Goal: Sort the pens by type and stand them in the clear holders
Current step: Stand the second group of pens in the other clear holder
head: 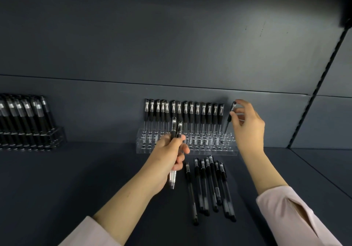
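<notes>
Grey wall panel (171, 36): fills the upper half of the frame.
Dark bench (76, 169): lower half, carries everything listed below.
Clear holder (200, 149): centre of frame, against the wall, drilled with rows of holes.
Second holder (57, 133): left edge of frame, packed with black pens that lean a little to the left.
Standing pens (185, 116): one row, upright, in the back holes of the clear holder, black grips and clear ends up.
Loose pens (209, 186): I count about seven, lying side by side on the bench just below the clear holder, lower centre.
Right hand (247, 125): right of centre, fingers pinching a black pen (229, 119) near its upper end. The pen is tilted, with its lower end at the holder's right end.
Left hand (167, 154): centre, in front of the holder, fingers curled round two pens (173, 125), their ends showing above and below the fist.
</notes>
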Demonstrator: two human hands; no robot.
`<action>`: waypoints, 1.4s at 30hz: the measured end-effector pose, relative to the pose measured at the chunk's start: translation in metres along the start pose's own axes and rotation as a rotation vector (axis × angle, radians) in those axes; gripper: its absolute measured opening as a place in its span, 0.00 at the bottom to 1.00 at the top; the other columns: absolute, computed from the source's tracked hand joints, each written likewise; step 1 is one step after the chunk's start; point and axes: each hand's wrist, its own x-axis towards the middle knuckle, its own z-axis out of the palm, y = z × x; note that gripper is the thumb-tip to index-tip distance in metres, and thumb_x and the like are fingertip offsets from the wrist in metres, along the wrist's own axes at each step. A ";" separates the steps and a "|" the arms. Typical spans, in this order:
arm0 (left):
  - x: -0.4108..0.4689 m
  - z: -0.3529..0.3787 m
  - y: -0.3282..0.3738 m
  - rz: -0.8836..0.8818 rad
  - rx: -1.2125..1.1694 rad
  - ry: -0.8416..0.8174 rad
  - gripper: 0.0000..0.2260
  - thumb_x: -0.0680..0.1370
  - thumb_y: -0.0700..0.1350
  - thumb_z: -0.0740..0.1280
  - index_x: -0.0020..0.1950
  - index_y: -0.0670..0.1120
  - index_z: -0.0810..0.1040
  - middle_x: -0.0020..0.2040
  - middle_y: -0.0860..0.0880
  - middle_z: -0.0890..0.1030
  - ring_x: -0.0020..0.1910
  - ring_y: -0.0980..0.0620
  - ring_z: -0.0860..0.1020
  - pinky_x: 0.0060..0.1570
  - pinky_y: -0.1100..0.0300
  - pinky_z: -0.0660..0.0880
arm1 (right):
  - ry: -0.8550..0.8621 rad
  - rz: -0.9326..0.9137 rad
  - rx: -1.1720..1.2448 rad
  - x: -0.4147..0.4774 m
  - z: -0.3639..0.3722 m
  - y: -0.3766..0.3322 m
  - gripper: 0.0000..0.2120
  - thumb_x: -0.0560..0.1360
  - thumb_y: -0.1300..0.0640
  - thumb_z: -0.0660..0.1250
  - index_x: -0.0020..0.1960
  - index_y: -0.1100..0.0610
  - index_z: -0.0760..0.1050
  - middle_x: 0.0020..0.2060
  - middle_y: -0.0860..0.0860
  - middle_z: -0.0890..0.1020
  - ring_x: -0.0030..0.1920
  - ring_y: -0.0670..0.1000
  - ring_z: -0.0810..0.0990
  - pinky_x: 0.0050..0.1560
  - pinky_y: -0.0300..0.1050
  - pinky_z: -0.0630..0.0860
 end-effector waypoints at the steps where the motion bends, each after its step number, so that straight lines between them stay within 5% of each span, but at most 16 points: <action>1: 0.000 0.000 -0.001 0.017 0.011 0.004 0.07 0.83 0.40 0.58 0.54 0.45 0.75 0.30 0.53 0.79 0.24 0.59 0.69 0.21 0.66 0.64 | -0.028 -0.013 -0.038 0.000 0.000 0.002 0.15 0.79 0.61 0.64 0.65 0.53 0.73 0.50 0.52 0.80 0.44 0.50 0.79 0.51 0.51 0.79; 7: -0.003 -0.004 -0.002 0.080 0.106 -0.034 0.07 0.83 0.50 0.60 0.58 0.55 0.76 0.33 0.54 0.81 0.25 0.57 0.70 0.22 0.64 0.65 | -0.151 0.012 -0.119 0.000 -0.001 0.005 0.19 0.80 0.58 0.63 0.70 0.53 0.70 0.56 0.57 0.74 0.53 0.58 0.76 0.55 0.53 0.75; 11: 0.000 -0.002 -0.003 0.048 0.041 0.001 0.06 0.83 0.46 0.61 0.57 0.46 0.74 0.32 0.53 0.81 0.25 0.58 0.69 0.22 0.65 0.63 | -0.095 -0.012 -0.067 -0.002 -0.003 -0.013 0.17 0.79 0.58 0.64 0.67 0.54 0.73 0.53 0.53 0.76 0.52 0.54 0.75 0.54 0.50 0.74; 14: -0.001 -0.001 -0.003 0.082 0.031 -0.021 0.07 0.83 0.45 0.60 0.56 0.45 0.76 0.34 0.53 0.81 0.27 0.57 0.72 0.23 0.64 0.67 | -0.242 0.046 0.131 -0.003 -0.004 -0.038 0.08 0.78 0.57 0.66 0.55 0.51 0.79 0.46 0.50 0.81 0.44 0.45 0.78 0.46 0.34 0.75; 18: -0.005 -0.002 -0.002 0.124 0.088 -0.069 0.08 0.82 0.51 0.61 0.56 0.53 0.78 0.34 0.53 0.81 0.25 0.56 0.72 0.22 0.63 0.67 | -0.610 0.163 0.511 -0.011 -0.004 -0.068 0.04 0.76 0.53 0.68 0.49 0.49 0.82 0.42 0.46 0.84 0.40 0.43 0.79 0.42 0.36 0.77; 22: -0.006 -0.003 0.001 0.145 0.121 -0.064 0.07 0.81 0.53 0.62 0.55 0.55 0.78 0.34 0.54 0.80 0.24 0.57 0.69 0.21 0.64 0.63 | -0.627 0.243 0.680 -0.016 0.000 -0.081 0.06 0.73 0.55 0.73 0.48 0.54 0.80 0.36 0.46 0.82 0.35 0.42 0.76 0.32 0.33 0.72; 28: -0.007 -0.003 0.000 0.164 0.129 -0.077 0.07 0.81 0.54 0.64 0.56 0.55 0.77 0.38 0.53 0.82 0.25 0.56 0.71 0.22 0.64 0.64 | -0.636 0.369 0.819 -0.019 0.005 -0.084 0.08 0.73 0.61 0.72 0.49 0.55 0.75 0.35 0.46 0.83 0.36 0.44 0.79 0.34 0.36 0.73; 33: -0.008 -0.005 0.001 0.141 0.125 -0.061 0.07 0.81 0.54 0.63 0.53 0.57 0.79 0.37 0.53 0.82 0.24 0.57 0.68 0.21 0.65 0.61 | -0.437 0.492 0.909 -0.013 0.003 -0.072 0.11 0.74 0.66 0.69 0.54 0.55 0.73 0.37 0.50 0.84 0.37 0.47 0.81 0.40 0.41 0.77; 37: -0.007 -0.007 0.001 0.104 0.145 -0.045 0.09 0.82 0.53 0.60 0.55 0.55 0.79 0.32 0.54 0.79 0.23 0.57 0.63 0.20 0.66 0.59 | -0.066 0.609 0.994 -0.001 -0.007 -0.050 0.11 0.75 0.66 0.69 0.50 0.53 0.72 0.39 0.53 0.81 0.35 0.48 0.81 0.42 0.43 0.80; 42: -0.004 -0.006 -0.001 0.073 0.134 -0.020 0.11 0.83 0.54 0.58 0.56 0.52 0.78 0.28 0.55 0.75 0.22 0.58 0.60 0.19 0.65 0.57 | 0.415 0.341 0.470 0.003 -0.024 -0.019 0.11 0.77 0.61 0.65 0.52 0.48 0.67 0.42 0.46 0.78 0.39 0.39 0.78 0.45 0.42 0.78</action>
